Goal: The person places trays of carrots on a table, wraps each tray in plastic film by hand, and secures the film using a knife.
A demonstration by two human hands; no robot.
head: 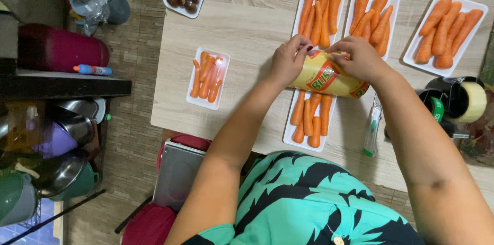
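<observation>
Hands pinch the yellow roll of cling film: my left hand (288,60) and right hand (360,59) clamp it (329,78) over the near tray of carrots (307,117), unwrapped like three far trays, one left tray (207,77) already covered.

The scene was evenly and fairly brightly lit from above. Soft shadows were cast on the wooden table (247,29) beneath the forearms. Faint glare was seen on the plastic-wrapped carrot tray (207,78) and the steel pots (67,168) at lower left. The centre was rendered sharp; the left edge was darker and slightly stretched.
</observation>
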